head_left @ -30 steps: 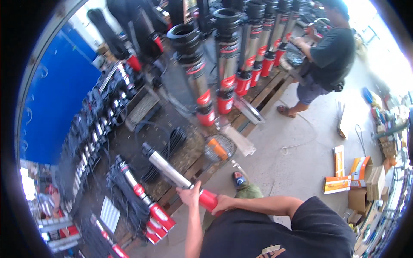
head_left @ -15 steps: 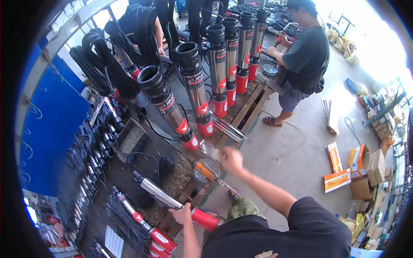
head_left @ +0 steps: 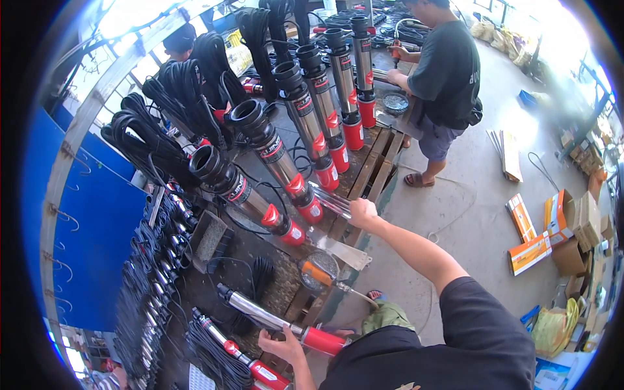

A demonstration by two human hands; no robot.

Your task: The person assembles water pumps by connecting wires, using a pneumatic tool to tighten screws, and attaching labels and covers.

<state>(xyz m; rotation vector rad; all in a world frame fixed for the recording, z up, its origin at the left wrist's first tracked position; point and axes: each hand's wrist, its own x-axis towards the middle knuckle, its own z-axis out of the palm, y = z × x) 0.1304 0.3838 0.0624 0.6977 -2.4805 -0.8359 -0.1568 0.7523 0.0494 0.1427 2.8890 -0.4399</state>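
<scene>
A steel submersible pump [head_left: 273, 316] with a red end lies on the bench in front of me. Beside its middle is my left hand [head_left: 286, 346], thumb and fingers apart, not gripping it. With arm stretched forward, my right hand [head_left: 364, 213] has its fingers closed around the near end of thin metal strips [head_left: 333, 201]; how many it grips is hidden. These strips lie beside the red bases of the upright pumps [head_left: 286, 170]. An orange-bodied power screwdriver [head_left: 317, 273] rests over a round dish of small metal parts [head_left: 331, 261], its hose trailing toward me.
More pumps with bundled black cable [head_left: 214, 354] lie at the left. A metal box [head_left: 209, 240] and a flat metal plate [head_left: 344, 251] are on the bench. A co-worker [head_left: 442, 78] stands at the far end holding a tool. Orange-white cartons [head_left: 530, 255] lie on the floor at right.
My right hand has moved forward to the ends of the metal strips. My left hand has loosened off the lying pump, its fingers now apart. The whole view has shifted slightly.
</scene>
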